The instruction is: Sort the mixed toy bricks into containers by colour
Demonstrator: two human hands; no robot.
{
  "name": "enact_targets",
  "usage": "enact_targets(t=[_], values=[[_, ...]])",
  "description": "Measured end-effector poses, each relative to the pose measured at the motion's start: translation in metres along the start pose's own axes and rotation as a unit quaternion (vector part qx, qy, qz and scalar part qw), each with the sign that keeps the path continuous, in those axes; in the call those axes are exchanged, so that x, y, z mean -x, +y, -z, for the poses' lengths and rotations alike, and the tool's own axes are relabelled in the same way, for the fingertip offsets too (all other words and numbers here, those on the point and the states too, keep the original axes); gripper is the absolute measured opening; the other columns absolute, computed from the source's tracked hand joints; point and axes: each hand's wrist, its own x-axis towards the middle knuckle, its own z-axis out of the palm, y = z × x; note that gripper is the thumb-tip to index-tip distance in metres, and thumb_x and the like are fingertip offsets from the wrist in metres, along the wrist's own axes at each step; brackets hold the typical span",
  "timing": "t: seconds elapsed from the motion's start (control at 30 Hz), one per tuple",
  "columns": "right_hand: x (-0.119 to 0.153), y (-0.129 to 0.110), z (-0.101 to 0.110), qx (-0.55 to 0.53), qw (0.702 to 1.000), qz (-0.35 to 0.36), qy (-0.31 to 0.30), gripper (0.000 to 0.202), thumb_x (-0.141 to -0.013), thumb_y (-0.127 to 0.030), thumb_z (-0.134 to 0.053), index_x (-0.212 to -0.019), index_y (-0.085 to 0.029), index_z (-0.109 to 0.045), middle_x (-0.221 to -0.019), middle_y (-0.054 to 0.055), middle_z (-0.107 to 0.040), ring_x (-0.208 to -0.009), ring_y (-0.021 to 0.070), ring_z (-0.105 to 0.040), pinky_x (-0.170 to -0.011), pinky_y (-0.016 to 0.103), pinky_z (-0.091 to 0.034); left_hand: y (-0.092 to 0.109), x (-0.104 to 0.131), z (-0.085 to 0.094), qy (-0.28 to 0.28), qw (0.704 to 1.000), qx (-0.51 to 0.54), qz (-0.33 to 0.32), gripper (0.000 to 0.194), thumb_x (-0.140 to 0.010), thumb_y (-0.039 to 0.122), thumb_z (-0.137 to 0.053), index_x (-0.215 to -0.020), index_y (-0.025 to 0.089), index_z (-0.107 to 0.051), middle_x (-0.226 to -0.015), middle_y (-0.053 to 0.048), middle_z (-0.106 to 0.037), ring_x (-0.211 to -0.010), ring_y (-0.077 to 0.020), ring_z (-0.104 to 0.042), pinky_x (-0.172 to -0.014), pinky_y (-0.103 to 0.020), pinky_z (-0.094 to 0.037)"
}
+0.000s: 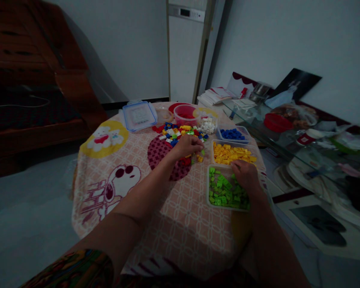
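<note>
My left hand (188,146) hovers over a mixed pile of small toy building bricks (171,132), its fingers bent together. Whatever they may pinch is hidden; green and yellow bricks (200,158) lie just by the fingertips. My right hand (245,173) is closed where the box of yellow bricks (228,152) meets the box of green bricks (223,190). Its fingertips reach the yellow box's near rim, and I cannot make out anything in them. Behind these stand a box of blue bricks (232,135) and a heap of white bricks (208,126).
A round pink tub (186,114) and a blue-rimmed clear lid (139,116) sit at the back of the cloth-covered table (180,216). To the right is a cluttered glass table (258,132). A wooden bench (75,92) stands at left, a white floor-standing unit (186,52) behind.
</note>
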Motion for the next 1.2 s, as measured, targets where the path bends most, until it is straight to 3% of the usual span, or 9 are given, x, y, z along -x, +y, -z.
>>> enact_targets(t=[0.27, 0.4, 0.57, 0.67, 0.77, 1.0, 1.2], values=[[-0.001, -0.001, 0.002, -0.003, 1.0, 0.005, -0.002, 0.028, -0.094, -0.025, -0.05, -0.078, -0.021, -0.073, -0.083, 0.011, -0.074, -0.078, 0.022, -0.063, -0.073, 0.032, -0.042, 0.033, 0.017, -0.043, -0.165, 0.983, 0.025, -0.08, 0.019, -0.08, 0.02, -0.07, -0.094, 0.013, -0.081, -0.064, 0.001, -0.069, -0.056, -0.0082, -0.057, -0.057, -0.019, -0.04], [-0.001, -0.001, 0.001, 0.001, 1.0, 0.007, 0.007, 0.028, -0.093, -0.025, -0.05, -0.077, -0.021, -0.072, -0.081, 0.01, -0.074, -0.075, 0.0215, -0.062, -0.071, 0.032, -0.041, 0.039, 0.023, -0.051, -0.211, 0.972, -0.018, -0.099, 0.024, -0.081, 0.019, -0.068, -0.1, 0.015, -0.082, -0.067, 0.002, -0.071, -0.06, -0.0095, -0.06, -0.059, -0.019, -0.04], [0.0, 0.0, -0.001, -0.001, 1.0, 0.004, 0.006, 0.027, -0.093, -0.025, -0.05, -0.079, -0.022, -0.072, -0.084, 0.01, -0.075, -0.079, 0.0221, -0.063, -0.074, 0.032, -0.043, 0.037, 0.015, -0.033, -0.133, 0.977, -0.126, -0.104, 0.025, -0.082, 0.015, -0.065, -0.101, 0.016, -0.081, -0.083, -0.002, -0.078, -0.075, -0.0134, -0.067, -0.072, -0.022, -0.047], [0.0, 0.0, -0.001, -0.001, 1.0, 0.002, 0.001, 0.027, -0.094, -0.026, -0.049, -0.08, -0.021, -0.072, -0.087, 0.011, -0.076, -0.081, 0.0229, -0.064, -0.075, 0.033, -0.043, 0.03, 0.01, -0.015, -0.056, 0.968, -0.239, -0.057, 0.023, -0.085, 0.016, -0.065, -0.102, 0.016, -0.08, -0.093, -0.006, -0.079, -0.085, -0.0174, -0.07, -0.08, -0.025, -0.05], [0.0, 0.0, 0.0, 0.002, 1.0, 0.008, -0.001, 0.028, -0.094, -0.027, -0.048, -0.078, -0.021, -0.071, -0.085, 0.011, -0.076, -0.08, 0.0228, -0.063, -0.074, 0.032, -0.042, 0.02, 0.009, -0.002, -0.001, 0.94, -0.341, 0.012, 0.024, -0.088, 0.018, -0.063, -0.105, 0.016, -0.079, -0.1, -0.009, -0.079, -0.095, -0.0216, -0.07, -0.086, -0.029, -0.051], [0.0, 0.0, 0.003, -0.001, 1.0, 0.0, -0.011, 0.026, -0.092, -0.025, -0.049, -0.078, -0.021, -0.071, -0.086, 0.011, -0.076, -0.079, 0.0224, -0.064, -0.073, 0.032, -0.041, 0.002, 0.009, -0.009, -0.03, 0.908, -0.414, 0.064, 0.025, -0.086, 0.03, -0.07, -0.107, 0.019, -0.079, -0.108, -0.012, -0.077, -0.108, -0.0275, -0.069, -0.087, -0.029, -0.052], [0.0, -0.001, 0.001, 0.006, 1.0, 0.001, -0.002, 0.029, -0.094, -0.026, -0.048, -0.079, -0.02, -0.072, -0.085, 0.01, -0.076, -0.079, 0.0222, -0.064, -0.073, 0.032, -0.041, -0.004, 0.007, -0.01, -0.022, 0.916, -0.394, 0.066, 0.026, -0.086, 0.027, -0.071, -0.108, 0.019, -0.08, -0.113, -0.012, -0.077, -0.108, -0.0269, -0.07, -0.087, -0.029, -0.052]])
